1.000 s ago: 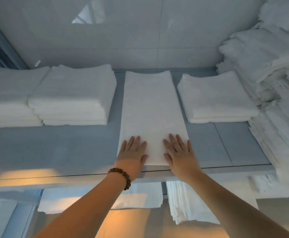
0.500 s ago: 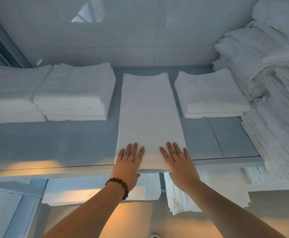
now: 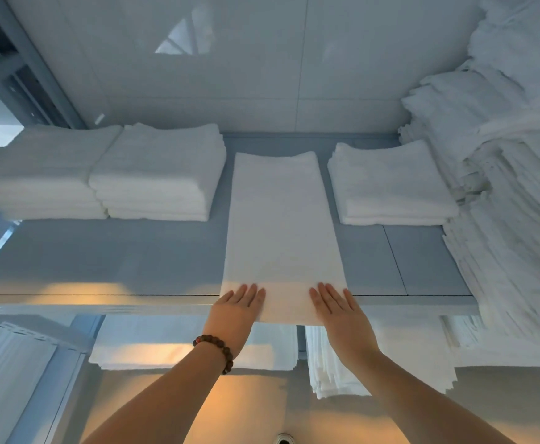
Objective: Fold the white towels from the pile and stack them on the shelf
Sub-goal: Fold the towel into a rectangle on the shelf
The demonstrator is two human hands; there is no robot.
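At the front edge of the shelf (image 3: 166,261), both hands lie flat, palms down, on the near end of the long towel (image 3: 281,225): left hand (image 3: 235,310) at its left corner, right hand (image 3: 339,310) at its right corner. Neither grip is closed on anything; fingers (image 3: 249,293) extended and together, pressing cloth, not pinching it. The towel is already folded lengthwise into a narrow strip, running from the shelf lip back toward the wall, its near hem overhanging the lip slightly. It sits between a finished stack (image 3: 156,174) on the left and a lower stack (image 3: 390,184) on the right, apart from both. The unfolded pile (image 3: 512,174) rises along the right side. A bead bracelet (image 3: 217,350) is on the left wrist. Judgement: cloth looks soft, light, limp, non-slippery terry; it will sag if lifted by one point and creases should hold under palm pressure. Best hold for the next fold: both near corners pinched, thumb under the overhanging hem, carried evenly to the far end so edges stay aligned
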